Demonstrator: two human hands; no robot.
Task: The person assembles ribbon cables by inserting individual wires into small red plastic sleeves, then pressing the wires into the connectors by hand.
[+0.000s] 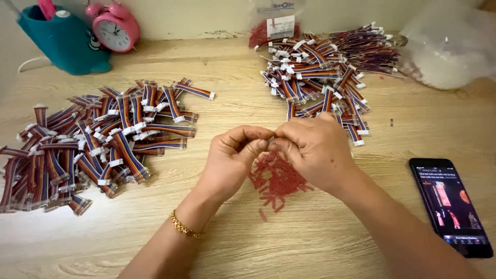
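Note:
My left hand (233,155) and my right hand (312,147) meet fingertip to fingertip above the middle of the wooden table (248,232). They pinch something small between them; it is hidden by the fingers. Right under the hands lies a small heap of red tube pieces (276,183). A large pile of short rainbow ribbon cables with white connectors (88,142) lies to the left. A second pile of the same cables (323,72) lies at the back, just beyond my right hand. A gold bracelet (185,226) is on my left wrist.
A black phone (452,206) with a lit screen lies at the right. A pink alarm clock (114,27) and a teal holder (64,39) stand at the back left. A clear bag of red pieces (271,26) and a bag of white parts (452,49) sit at the back.

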